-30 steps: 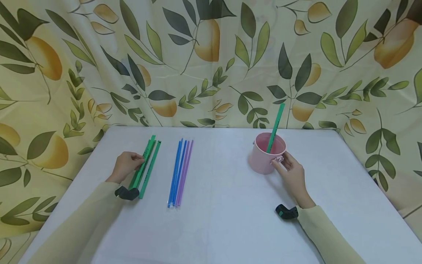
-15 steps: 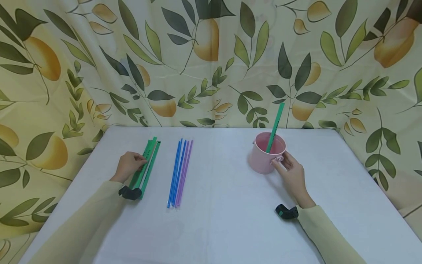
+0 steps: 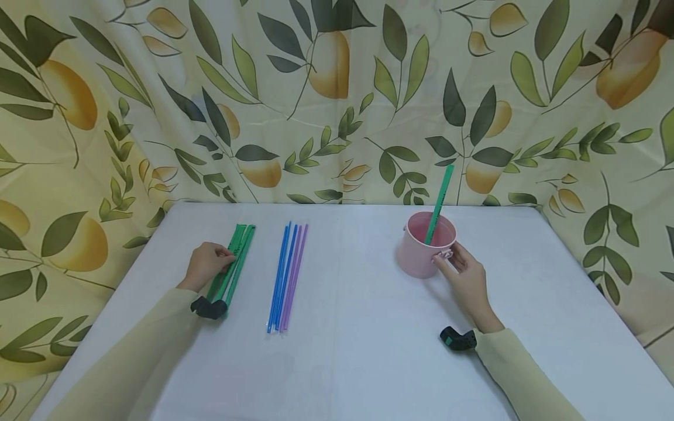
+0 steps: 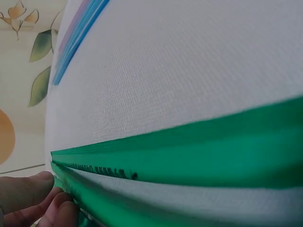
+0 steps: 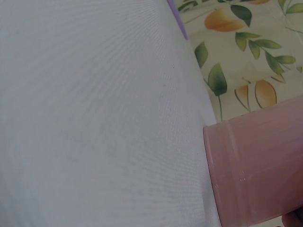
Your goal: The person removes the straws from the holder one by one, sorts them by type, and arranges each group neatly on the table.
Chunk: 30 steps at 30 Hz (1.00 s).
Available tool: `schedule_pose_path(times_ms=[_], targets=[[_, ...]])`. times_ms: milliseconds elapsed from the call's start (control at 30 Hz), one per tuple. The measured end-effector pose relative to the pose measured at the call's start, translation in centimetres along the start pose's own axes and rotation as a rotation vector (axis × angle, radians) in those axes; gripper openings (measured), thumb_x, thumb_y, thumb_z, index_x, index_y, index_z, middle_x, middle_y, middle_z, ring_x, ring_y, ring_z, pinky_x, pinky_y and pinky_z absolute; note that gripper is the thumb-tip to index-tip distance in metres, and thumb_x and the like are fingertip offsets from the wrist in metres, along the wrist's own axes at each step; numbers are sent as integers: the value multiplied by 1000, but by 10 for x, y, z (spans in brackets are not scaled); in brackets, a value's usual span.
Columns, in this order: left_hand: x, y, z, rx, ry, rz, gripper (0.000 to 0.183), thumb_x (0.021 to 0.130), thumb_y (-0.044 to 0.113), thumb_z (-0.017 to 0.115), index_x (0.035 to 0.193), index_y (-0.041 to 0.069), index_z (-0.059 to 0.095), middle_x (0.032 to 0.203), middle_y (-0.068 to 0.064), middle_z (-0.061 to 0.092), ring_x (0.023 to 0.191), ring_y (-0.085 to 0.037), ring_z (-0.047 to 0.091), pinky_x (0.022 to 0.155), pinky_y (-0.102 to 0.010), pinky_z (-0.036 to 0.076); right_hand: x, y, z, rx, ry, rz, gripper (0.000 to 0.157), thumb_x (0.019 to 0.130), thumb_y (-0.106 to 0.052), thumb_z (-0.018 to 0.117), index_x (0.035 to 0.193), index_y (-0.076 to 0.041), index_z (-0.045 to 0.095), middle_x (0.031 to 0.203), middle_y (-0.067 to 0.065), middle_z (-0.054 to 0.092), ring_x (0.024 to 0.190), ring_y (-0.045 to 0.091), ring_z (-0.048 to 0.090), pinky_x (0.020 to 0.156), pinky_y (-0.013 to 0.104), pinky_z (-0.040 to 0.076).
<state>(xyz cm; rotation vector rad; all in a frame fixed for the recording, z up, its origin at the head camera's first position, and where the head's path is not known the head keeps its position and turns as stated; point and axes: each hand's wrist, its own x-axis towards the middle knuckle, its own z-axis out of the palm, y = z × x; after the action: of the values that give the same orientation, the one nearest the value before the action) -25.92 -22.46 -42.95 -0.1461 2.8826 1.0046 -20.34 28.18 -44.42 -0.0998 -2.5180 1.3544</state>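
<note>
On the left of the table, my left hand (image 3: 207, 263) pinches a flat green stick (image 4: 102, 205) with thumb and fingers, low over the tabletop. Beside it lies another green stick (image 3: 241, 266) with dark lettering; the hand and wrist camera hide part of the group. My right hand (image 3: 466, 278) holds a small pink bucket (image 3: 418, 257) by its side, thumb at the handle's attachment. The bucket stands upright; in the right wrist view, its pink wall (image 5: 265, 165) shows with only a bit of finger. One green stick (image 3: 439, 204) leans inside, protruding above the rim.
Several thin blue sticks (image 3: 281, 278) and purple sticks (image 3: 295, 278), seemingly in clear wrapping, lie right of the green ones. The white table (image 3: 342, 362) ends at a patterned curtain (image 3: 337, 117) behind. A black wrist camera (image 3: 458, 338) sits by the right sleeve.
My left hand has shifted slightly right. The green sticks by it have slid closer together, and their far ends now nearly line up. The right hand and bucket stay put.
</note>
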Motion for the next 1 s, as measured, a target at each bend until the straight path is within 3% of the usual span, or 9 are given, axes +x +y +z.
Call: schedule_pose_path(times_ms=[300, 400, 633, 867, 1000], targets=[[-4, 0, -5, 10, -2, 23, 23, 90, 15, 61, 101, -5, 68, 86, -18, 70, 70, -16, 64, 60, -24, 47, 1, 1, 2, 3, 7, -5, 70, 89, -32, 64, 143, 0, 34, 144, 22, 40, 127, 38, 47, 101, 43, 40], [-4, 0, -6, 32, 9, 60, 23, 90, 15, 61, 102, -3, 68, 90, -17, 69, 75, -19, 63, 61, -24, 46, 0, 0, 1, 2, 0, 4, 71, 89, -34, 63, 144, -1, 33, 145, 21, 40, 128, 38, 46, 101, 44, 40], [-9, 8, -5, 113, 0, 235, 26, 92, 14, 60, 112, -1, 64, 99, -16, 68, 91, -28, 61, 72, -35, 51, 0, -1, 0, 10, -9, 15, 72, 89, -35, 63, 144, -1, 32, 145, 22, 39, 129, 39, 45, 102, 44, 39], [-17, 22, -1, 217, -11, 428, 27, 90, 13, 63, 114, 2, 64, 102, -13, 68, 95, -27, 63, 83, -43, 52, 0, 0, 1, 1, -5, 18, 73, 90, -38, 62, 145, -1, 31, 146, 20, 39, 129, 37, 45, 101, 44, 39], [-21, 28, 1, 282, -2, 512, 25, 88, 13, 65, 112, 5, 65, 102, -10, 69, 96, -26, 64, 85, -43, 52, 0, -1, 0, 6, -7, 25, 72, 89, -37, 62, 145, -2, 31, 146, 20, 39, 129, 38, 45, 101, 43, 39]])
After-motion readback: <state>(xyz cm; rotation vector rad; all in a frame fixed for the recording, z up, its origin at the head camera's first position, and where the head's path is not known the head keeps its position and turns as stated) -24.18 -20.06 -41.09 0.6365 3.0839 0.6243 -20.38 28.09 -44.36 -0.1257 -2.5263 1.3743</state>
